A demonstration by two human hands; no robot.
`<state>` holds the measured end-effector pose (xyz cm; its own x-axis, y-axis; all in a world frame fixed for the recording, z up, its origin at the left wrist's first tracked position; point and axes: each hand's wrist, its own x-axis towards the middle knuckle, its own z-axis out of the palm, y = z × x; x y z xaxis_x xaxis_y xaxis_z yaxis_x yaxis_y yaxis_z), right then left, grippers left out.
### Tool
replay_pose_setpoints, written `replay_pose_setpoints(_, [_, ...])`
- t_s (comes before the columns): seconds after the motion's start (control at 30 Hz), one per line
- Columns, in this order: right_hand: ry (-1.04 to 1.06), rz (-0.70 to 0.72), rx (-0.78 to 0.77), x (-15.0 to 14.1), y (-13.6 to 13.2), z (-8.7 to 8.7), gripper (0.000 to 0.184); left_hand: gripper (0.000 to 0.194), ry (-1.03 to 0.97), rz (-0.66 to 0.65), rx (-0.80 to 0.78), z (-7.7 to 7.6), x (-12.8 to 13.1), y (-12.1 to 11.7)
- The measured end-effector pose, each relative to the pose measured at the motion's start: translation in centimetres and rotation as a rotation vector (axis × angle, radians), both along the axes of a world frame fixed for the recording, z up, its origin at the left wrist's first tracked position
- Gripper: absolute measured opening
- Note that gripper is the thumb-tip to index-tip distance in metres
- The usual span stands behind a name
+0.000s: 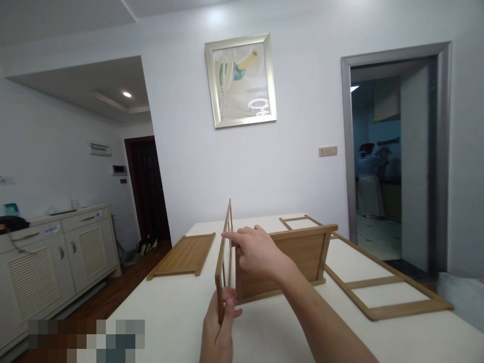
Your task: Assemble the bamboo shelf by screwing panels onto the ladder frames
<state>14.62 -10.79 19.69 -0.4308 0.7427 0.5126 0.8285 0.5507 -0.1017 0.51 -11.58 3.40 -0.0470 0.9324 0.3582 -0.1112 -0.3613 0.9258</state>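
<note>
A narrow wooden frame stands upright on edge, seen almost end-on. My left hand is closed around its near lower corner, thumb on the right side. My right hand reaches over from the right, its index finger stretched across the frame's upper rail and the other fingers curled beside it. Just right of the frame, a wooden panel with edge rails stands on its long side, its left end against or very close to the frame. My right hand and forearm cover part of that panel, so the contact there is hidden.
On the white table, a slatted wooden panel lies flat at left. An open wooden frame lies at right. Behind are a wall picture and a doorway with a person beyond. A cabinet stands at left.
</note>
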Motion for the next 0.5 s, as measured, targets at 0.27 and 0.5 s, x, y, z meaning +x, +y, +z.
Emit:
replay_pose_setpoints(0.27, [-0.082, 0.01, 0.011, -0.8, 0.3, -0.7, 0.07, 0.045, -0.041, -0.089, -0.073, -1.4, 0.4, -0.6])
replay_pose_setpoints(0.5, [-0.109, 0.045, 0.032, -0.6, 0.4, -1.2, 0.06, 0.045, 0.044, -0.058, -0.037, -0.1, 0.9, -1.8])
